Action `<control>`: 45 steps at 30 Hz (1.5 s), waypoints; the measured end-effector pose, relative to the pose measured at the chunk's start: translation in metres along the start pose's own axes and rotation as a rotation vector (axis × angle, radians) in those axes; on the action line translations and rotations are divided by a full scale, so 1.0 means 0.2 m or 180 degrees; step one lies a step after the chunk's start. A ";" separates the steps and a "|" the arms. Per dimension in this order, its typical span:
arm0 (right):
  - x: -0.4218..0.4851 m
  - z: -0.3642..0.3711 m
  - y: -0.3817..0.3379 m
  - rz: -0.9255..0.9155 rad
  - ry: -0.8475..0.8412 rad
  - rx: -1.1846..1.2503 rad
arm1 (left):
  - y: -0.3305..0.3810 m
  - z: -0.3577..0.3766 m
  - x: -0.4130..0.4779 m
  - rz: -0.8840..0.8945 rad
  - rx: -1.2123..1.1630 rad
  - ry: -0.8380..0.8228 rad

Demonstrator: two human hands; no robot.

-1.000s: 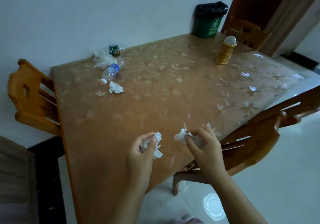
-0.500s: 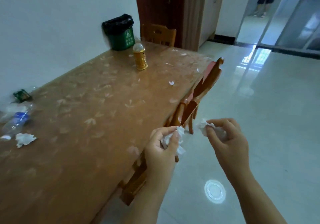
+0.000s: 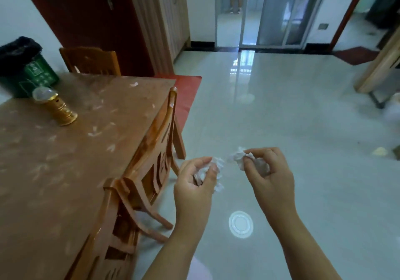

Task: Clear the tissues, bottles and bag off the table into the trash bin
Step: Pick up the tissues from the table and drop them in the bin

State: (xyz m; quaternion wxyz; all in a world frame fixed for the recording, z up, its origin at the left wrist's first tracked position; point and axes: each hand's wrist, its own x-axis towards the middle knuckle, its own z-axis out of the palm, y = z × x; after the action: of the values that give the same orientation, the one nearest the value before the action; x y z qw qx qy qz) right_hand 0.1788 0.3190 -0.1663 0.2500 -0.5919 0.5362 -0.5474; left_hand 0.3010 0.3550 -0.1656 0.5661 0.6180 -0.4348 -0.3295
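Left hand [image 3: 195, 184] grips one crumpled tissue [image 3: 218, 164]; right hand [image 3: 270, 178] pinches a second tissue [image 3: 237, 157]. Both judged featherlight, soft, crushable; best held balled within curled fingers.

Gold ornament [image 3: 61, 112], perhaps a lamp; wooden chair [image 3: 155, 132]; red mat [image 3: 188, 93] behind it.

This is the dining area of a home. A long wooden table [image 3: 65, 171] under a flower-patterned cover has matching wooden chairs [image 3: 149, 149] drawn up to it, and a small green trash bin [image 3: 32, 72] with a black liner stands on its far end. Around it lie a glossy tiled floor [image 3: 303, 117], a red mat [image 3: 186, 91], a dark red door [image 3: 86, 15] and sliding glass doors [image 3: 277, 11] opening onto another room.
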 end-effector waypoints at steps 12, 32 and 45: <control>1.12 0.58 0.16 -0.0138 -0.0420 -0.0100 | -0.04 0.21 1.27 0.0319 0.0003 0.0431; 2.78 1.35 0.72 -0.0246 -0.0929 0.0407 | -0.11 0.86 2.95 0.0020 -0.0552 0.1002; 3.63 1.85 0.92 -0.0214 -0.1902 0.0804 | -0.07 1.12 3.84 -0.0133 -0.0260 0.1774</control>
State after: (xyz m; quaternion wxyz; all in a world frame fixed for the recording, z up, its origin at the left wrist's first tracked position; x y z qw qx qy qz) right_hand 0.3243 -0.5026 -0.1547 0.4496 -0.7080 0.3471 -0.4196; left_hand 0.4124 -0.4363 -0.1450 0.6813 0.6702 -0.2359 -0.1757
